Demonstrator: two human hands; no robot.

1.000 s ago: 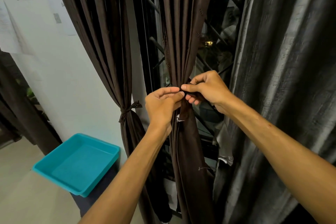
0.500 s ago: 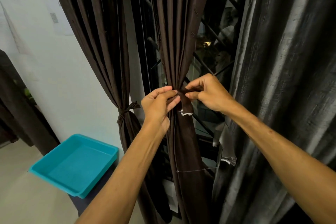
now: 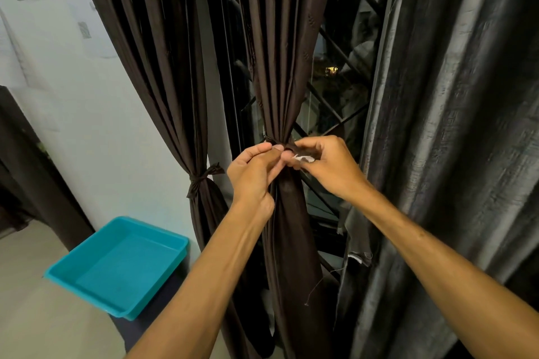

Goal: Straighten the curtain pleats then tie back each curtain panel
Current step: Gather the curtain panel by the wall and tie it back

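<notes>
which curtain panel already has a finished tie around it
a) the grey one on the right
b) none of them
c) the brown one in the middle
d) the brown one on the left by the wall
d: the left brown curtain is cinched by a knotted tie with no hand on it, while the left hand and right hand are both at the strip around the middle curtain, and the grey curtain hangs loose.

Both hands, left hand [image 3: 254,175] and right hand [image 3: 326,165], pinch the tie-back [image 3: 287,145] around the middle curtain panel [image 3: 287,67].
</notes>
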